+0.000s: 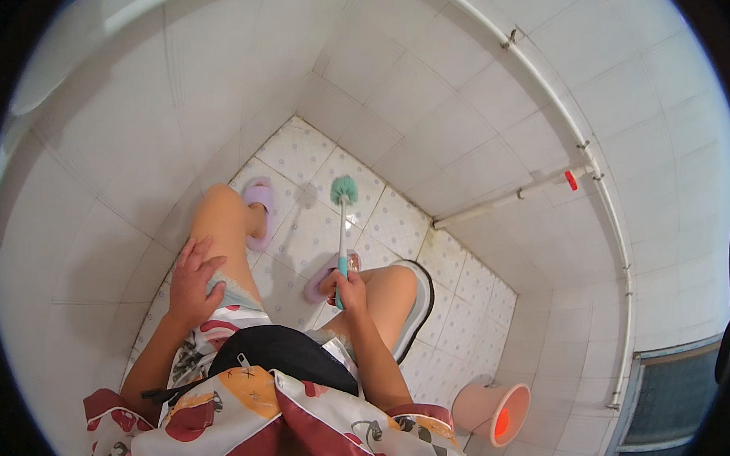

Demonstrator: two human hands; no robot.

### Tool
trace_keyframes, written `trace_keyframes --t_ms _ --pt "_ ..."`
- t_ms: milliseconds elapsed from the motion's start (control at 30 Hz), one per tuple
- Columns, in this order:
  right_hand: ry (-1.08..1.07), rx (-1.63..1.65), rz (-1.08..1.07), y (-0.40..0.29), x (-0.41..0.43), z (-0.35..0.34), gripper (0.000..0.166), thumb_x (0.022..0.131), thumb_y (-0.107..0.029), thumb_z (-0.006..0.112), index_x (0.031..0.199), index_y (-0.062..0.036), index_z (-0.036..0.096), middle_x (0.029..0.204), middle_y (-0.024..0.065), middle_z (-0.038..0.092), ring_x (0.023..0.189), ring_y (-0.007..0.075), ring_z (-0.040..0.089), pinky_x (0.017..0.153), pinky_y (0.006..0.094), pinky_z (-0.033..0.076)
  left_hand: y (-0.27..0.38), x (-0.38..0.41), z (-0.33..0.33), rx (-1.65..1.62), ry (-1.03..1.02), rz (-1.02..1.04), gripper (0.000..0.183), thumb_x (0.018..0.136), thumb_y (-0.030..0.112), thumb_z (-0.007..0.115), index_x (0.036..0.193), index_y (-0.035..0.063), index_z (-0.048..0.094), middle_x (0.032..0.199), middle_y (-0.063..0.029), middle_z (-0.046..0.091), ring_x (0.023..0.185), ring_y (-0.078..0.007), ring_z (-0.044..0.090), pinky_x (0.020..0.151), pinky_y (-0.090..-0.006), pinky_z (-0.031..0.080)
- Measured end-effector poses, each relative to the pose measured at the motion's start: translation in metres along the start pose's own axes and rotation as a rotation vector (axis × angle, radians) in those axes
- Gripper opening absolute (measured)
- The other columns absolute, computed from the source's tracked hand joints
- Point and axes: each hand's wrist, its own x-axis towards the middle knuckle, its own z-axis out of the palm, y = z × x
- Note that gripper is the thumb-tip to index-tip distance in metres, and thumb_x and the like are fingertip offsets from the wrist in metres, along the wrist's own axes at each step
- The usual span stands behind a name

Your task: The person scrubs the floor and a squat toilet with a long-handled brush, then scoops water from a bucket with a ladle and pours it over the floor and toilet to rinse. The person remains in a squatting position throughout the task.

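My right hand (349,291) is closed around the blue end of a white-handled toilet brush (343,227). The brush's round green bristle head (344,190) points away from me, over the tiled floor (292,225); whether it touches the tiles I cannot tell. My left hand (196,282) rests on my left thigh near the knee, fingers spread, holding nothing. A squat toilet pan (420,304) with a dark rim edge lies beside my right leg, which partly hides it. Lilac slippers (257,214) are on my feet.
Tiled walls (443,115) meet in a corner ahead. A white pipe (548,89) with a red valve handle (571,180) runs along the right wall. A pink bucket (485,410) with something orange-red inside stands at the lower right, near a framed door or window (669,400).
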Motion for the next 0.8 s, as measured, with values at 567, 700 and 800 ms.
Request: trace_keyframes --t_ms 567,700,800 --pt "-0.194 -0.783 0.218 -0.023 0.062 0.026 0.025 0.070 -0.013 0.053 0.088 0.0037 0.048 0.064 0.0162 0.057 0.049 0.0260 0.056 0.047 0.0374 0.045 -0.031 0.063 0.018 0.184 -0.071 0.038 0.037 0.055 0.018 0.061 0.091 0.0073 0.059 0.123 -0.0128 0.038 0.117 -0.0352 0.030 0.088 -0.0454 0.030" --pt "-0.004 -1.247 -0.188 0.008 0.075 0.035 0.027 0.073 -0.018 0.052 0.090 0.0023 0.048 0.072 0.0188 0.058 0.063 0.0354 0.058 0.062 0.0432 0.047 -0.041 0.088 0.024 0.206 -0.085 0.110 0.034 0.053 0.018 0.062 0.086 0.0082 0.061 0.120 -0.0106 0.040 0.115 -0.0341 0.031 0.087 -0.0453 0.030" --pt "-0.121 -1.095 0.050 0.025 0.065 0.055 0.034 0.075 -0.020 0.048 0.103 -0.0008 0.044 0.086 0.0213 0.057 0.075 0.0389 0.056 0.070 0.0470 0.044 -0.049 0.092 0.026 0.216 -0.085 0.140 0.033 0.053 0.019 0.062 0.084 0.0085 0.061 0.119 -0.0092 0.041 0.115 -0.0341 0.031 0.087 -0.0457 0.030"
